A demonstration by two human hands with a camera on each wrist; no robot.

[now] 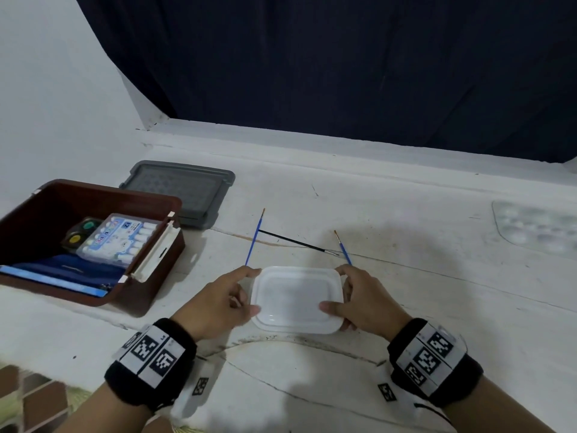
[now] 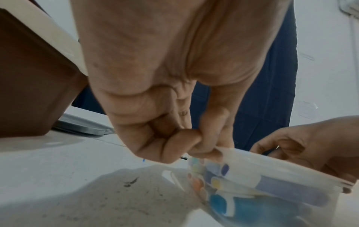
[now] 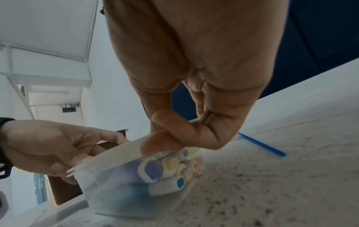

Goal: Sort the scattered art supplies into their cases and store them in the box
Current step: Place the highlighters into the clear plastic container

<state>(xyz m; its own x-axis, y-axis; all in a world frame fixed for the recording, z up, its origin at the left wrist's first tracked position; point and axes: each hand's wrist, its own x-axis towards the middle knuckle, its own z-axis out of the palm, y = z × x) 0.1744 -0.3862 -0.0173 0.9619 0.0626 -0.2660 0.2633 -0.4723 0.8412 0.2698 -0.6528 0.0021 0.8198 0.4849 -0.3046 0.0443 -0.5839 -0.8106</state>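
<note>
Both hands are on the clear plastic container (image 1: pixel 296 300), which sits on the white table (image 1: pixel 406 307) right in front of the person, at about 6 o'clock in the head view. The left hand (image 1: pixel 218 303) pinches the lid's left edge, thumb on top near the front corner, fingers curled at the rim. The right hand (image 1: pixel 363 303) does the same on the right edge, thumb on top of the lid and fingers wrapped at the side. So both grips are pinching the container's lid, not spread.

From the wrist views you can see through the container wall: it's full of chunky markers (image 3: pixel 165 169) with coloured ends, purple, yellow, blue and orange.

Just past the container, around 12 o'clock from it, three thin paintbrushes lie loose on the table: a blue one (image 1: pixel 254 237) on the left, a black one (image 1: pixel 296 242) lying crosswise, and a shorter blue one (image 1: pixel 343 248) by the right hand's fingers.

Over at 9 to 10 o'clock sits the open brown box (image 1: pixel 146 295), already holding a marker set case (image 1: pixel 118 239), a small paint palette (image 1: pixel 79 232) and a dark blue pouch (image 1: pixel 62 267). A grey lid (image 1: pixel 181 189) lies flat just behind the box.
</note>
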